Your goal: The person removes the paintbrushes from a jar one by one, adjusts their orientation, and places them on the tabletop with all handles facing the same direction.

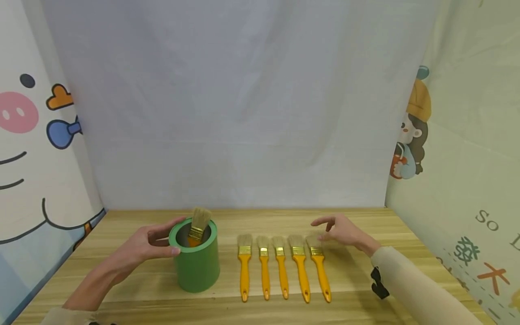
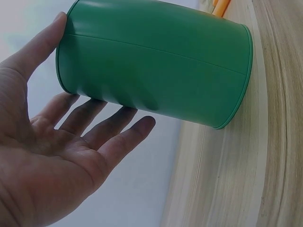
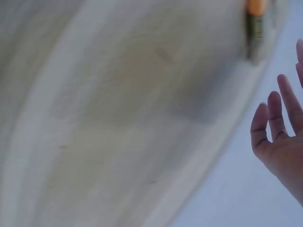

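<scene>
A green can (image 1: 198, 271) stands upright on the table, left of centre. My left hand (image 1: 144, 243) holds it from the left, thumb at the near rim and fingers round the far side; the left wrist view shows the fingertips against its wall. Inside the can leans a paintbrush (image 1: 200, 222), bristles up, its handle mostly hidden. Several paintbrushes with yellow-orange handles lie in a row right of the can, bristles pointing away. Over the bristle end of the rightmost paintbrush (image 1: 321, 271) hovers my right hand (image 1: 341, 231), fingers loosely bent and holding nothing.
The wooden table (image 1: 134, 298) reaches back to a pale grey curtain (image 1: 243, 113). Cloth panels with cartoon prints hang at left and right. A black strap (image 1: 379, 283) hangs under the right sleeve (image 1: 414, 280).
</scene>
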The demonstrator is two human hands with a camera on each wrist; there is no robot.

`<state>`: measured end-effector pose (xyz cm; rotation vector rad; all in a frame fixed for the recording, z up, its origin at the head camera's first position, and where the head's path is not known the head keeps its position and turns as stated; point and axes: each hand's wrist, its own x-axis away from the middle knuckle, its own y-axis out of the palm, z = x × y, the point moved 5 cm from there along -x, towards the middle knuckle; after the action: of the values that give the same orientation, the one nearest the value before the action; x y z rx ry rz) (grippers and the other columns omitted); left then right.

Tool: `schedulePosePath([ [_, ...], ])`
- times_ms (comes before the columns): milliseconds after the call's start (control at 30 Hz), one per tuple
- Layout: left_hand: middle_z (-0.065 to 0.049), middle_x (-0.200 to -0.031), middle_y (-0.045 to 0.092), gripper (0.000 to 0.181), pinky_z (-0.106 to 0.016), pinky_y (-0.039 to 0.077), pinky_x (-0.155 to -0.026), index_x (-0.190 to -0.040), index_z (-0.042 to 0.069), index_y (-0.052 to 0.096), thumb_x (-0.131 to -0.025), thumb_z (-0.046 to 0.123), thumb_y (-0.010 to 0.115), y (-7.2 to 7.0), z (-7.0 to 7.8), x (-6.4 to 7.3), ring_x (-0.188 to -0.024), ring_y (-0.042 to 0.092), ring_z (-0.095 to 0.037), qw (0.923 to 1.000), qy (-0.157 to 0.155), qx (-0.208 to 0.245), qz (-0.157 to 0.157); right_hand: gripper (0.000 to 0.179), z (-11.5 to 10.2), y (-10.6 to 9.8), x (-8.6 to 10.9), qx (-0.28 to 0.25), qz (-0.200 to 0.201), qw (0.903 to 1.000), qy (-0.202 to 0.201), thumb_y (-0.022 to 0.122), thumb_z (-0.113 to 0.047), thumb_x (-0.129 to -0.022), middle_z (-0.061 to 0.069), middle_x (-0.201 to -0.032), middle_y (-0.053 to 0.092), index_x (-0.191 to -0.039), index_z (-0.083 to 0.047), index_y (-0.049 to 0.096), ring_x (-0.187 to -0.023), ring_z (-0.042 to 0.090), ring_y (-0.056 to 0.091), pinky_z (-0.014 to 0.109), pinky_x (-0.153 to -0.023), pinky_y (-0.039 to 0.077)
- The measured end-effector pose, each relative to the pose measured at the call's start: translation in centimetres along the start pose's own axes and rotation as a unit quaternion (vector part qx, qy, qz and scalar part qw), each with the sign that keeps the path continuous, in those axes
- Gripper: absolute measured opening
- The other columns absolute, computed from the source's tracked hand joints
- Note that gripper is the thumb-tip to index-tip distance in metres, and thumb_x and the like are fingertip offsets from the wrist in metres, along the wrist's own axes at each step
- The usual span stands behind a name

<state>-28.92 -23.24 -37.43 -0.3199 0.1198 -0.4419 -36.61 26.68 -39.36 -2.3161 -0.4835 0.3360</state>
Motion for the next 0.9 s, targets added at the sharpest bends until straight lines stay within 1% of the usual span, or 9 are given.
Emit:
schedulePosePath([
  [100,-0.023,-0.165,0.035,0.083,-0.061,0.045,-0.109,-0.167,0.014,0.034,-0.097,0.021,0.078,0.0,0.0,0.0,-0.144,0.041,-0.051,1.0000,-0.001,0.000,0.000,0.037,-2.1,0.0,-0.4,0.000,-0.003,0.9995,-0.032,0.077,-0.010,-0.096,0.022,-0.127,0.069,-0.131,0.003,0.072,-0.086,0.025,0.058,0.033,-0.065,0.048],
  [167,-0.023,-0.165,0.036,0.083,-0.062,0.045,-0.109,-0.167,0.014,0.034,-0.097,0.021,0.078,0.1,0.0,0.0,-0.144,0.041,-0.051,1.0000,-0.002,0.002,-0.001,0.036,-3.7,0.4,-0.7,-0.004,-0.008,0.9987,-0.051,0.078,-0.014,-0.097,0.016,-0.122,0.072,-0.130,0.000,0.073,-0.088,0.025,0.061,0.036,-0.068,0.052],
  [300,-0.023,-0.165,0.036,0.082,-0.061,0.045,-0.109,-0.167,0.014,0.034,-0.097,0.021,0.078,0.1,0.0,0.0,-0.144,0.041,-0.052,1.0000,-0.002,0.003,-0.001,0.035,-7.3,2.1,-1.3,-0.024,-0.029,0.9961,-0.080,0.078,-0.017,-0.098,0.008,-0.107,0.072,-0.129,-0.003,0.075,-0.083,0.023,0.066,0.039,-0.068,0.056],
  [367,-0.023,-0.165,0.036,0.083,-0.061,0.045,-0.109,-0.167,0.014,0.034,-0.097,0.021,0.078,0.0,0.0,0.0,-0.144,0.042,-0.052,1.0000,-0.002,0.002,0.000,0.034,-8.9,3.2,-1.7,-0.036,-0.041,0.9945,-0.089,0.077,-0.016,-0.098,0.008,-0.101,0.070,-0.129,-0.004,0.075,-0.077,0.023,0.067,0.037,-0.066,0.056],
  [433,-0.023,-0.165,0.035,0.083,-0.061,0.045,-0.109,-0.167,0.012,0.033,-0.097,0.020,0.078,0.0,0.0,0.0,-0.144,0.042,-0.051,1.0000,-0.002,0.003,-0.001,0.033,-10.4,4.4,-2.1,-0.049,-0.052,0.9926,-0.098,0.077,-0.016,-0.099,0.008,-0.101,0.069,-0.130,-0.005,0.075,-0.077,0.022,0.067,0.037,-0.067,0.057],
  [567,-0.022,-0.165,0.035,0.084,-0.060,0.045,-0.109,-0.167,0.010,0.032,-0.098,0.019,0.077,-0.1,0.0,0.0,-0.144,0.042,-0.050,1.0000,-0.002,0.007,-0.004,0.033,-13.0,6.9,-2.9,-0.069,-0.070,0.9883,-0.116,0.075,-0.017,-0.100,0.008,-0.109,0.068,-0.133,-0.008,0.074,-0.086,0.021,0.067,0.045,-0.076,0.059],
  [667,-0.021,-0.166,0.034,0.084,-0.059,0.046,-0.109,-0.167,0.011,0.032,-0.098,0.019,0.077,-0.1,0.0,0.0,-0.144,0.042,-0.050,0.9999,-0.003,0.009,-0.005,0.034,-14.8,8.5,-3.3,-0.088,-0.085,0.9850,-0.122,0.074,-0.019,-0.101,0.006,-0.118,0.069,-0.134,-0.011,0.074,-0.095,0.020,0.066,0.047,-0.081,0.060],
  [800,-0.021,-0.167,0.033,0.083,-0.059,0.046,-0.109,-0.167,0.012,0.033,-0.098,0.020,0.077,-0.1,-0.1,0.0,-0.145,0.040,-0.051,0.9999,-0.004,0.009,-0.006,0.036,-16.8,10.1,-3.9,-0.111,-0.093,0.9819,-0.122,0.073,-0.022,-0.101,0.001,-0.133,0.068,-0.137,-0.015,0.073,-0.112,0.019,0.064,0.037,-0.089,0.059],
  [900,-0.021,-0.166,0.034,0.082,-0.060,0.046,-0.108,-0.167,0.014,0.034,-0.098,0.020,0.077,-0.1,0.0,0.0,-0.146,0.039,-0.051,0.9999,-0.004,0.007,-0.006,0.039,-18.1,11.1,-4.4,-0.119,-0.095,0.9800,-0.128,0.073,-0.021,-0.102,-0.001,-0.141,0.065,-0.140,-0.016,0.070,-0.123,0.020,0.059,0.033,-0.095,0.055],
])
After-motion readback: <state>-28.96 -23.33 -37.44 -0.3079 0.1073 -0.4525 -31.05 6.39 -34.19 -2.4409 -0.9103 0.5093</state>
